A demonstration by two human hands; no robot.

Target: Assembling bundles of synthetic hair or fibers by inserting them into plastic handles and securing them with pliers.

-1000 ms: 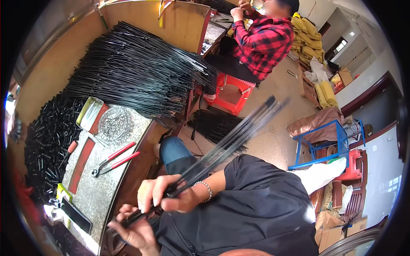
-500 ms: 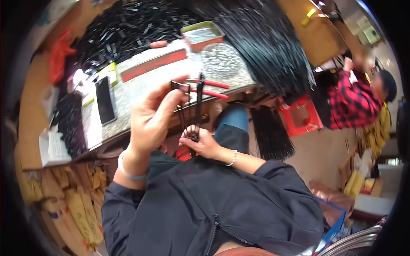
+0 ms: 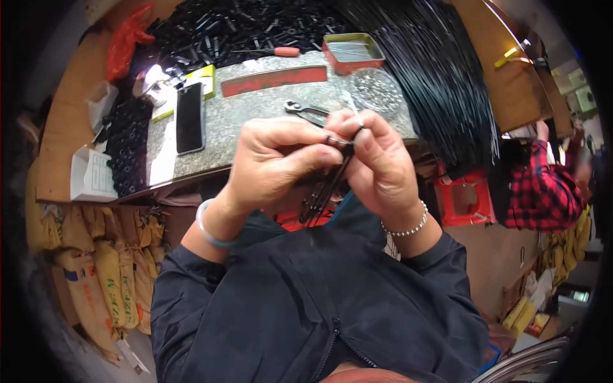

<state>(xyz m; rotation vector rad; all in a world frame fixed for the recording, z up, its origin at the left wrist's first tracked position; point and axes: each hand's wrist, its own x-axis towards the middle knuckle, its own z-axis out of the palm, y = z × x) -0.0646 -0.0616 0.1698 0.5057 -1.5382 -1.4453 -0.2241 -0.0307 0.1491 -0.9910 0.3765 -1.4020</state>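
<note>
My left hand [image 3: 268, 153] and my right hand [image 3: 386, 159] meet in front of the table's edge, both closed in a pinch. Between them is a bundle of thin black rods [image 3: 324, 191] with small black fittings, slanting down toward my lap. My left thumb and forefinger grip its upper end. At the same end, my right fingertips pinch too, and a thin pale wire [image 3: 352, 105] sticks up from them. Fingers hide the exact joint. Just beyond the hands, pliers [image 3: 303, 110] lie on the tabletop with their handles partly covered.
On the stone-patterned tabletop [image 3: 255, 108] are a phone [image 3: 190, 121], a red bar [image 3: 274, 80], a red-handled tool [image 3: 286, 52], a tin of wires [image 3: 353, 54] and a dish of small metal parts [image 3: 377, 89]. Black pieces [image 3: 236, 25] and long rods [image 3: 434, 76] are heaped behind. A person [image 3: 543, 185] is at right.
My right hand has risen from my lap to meet the left at the bundle's upper end. The bundle now slants. The view has shifted, so the table sits further right.
</note>
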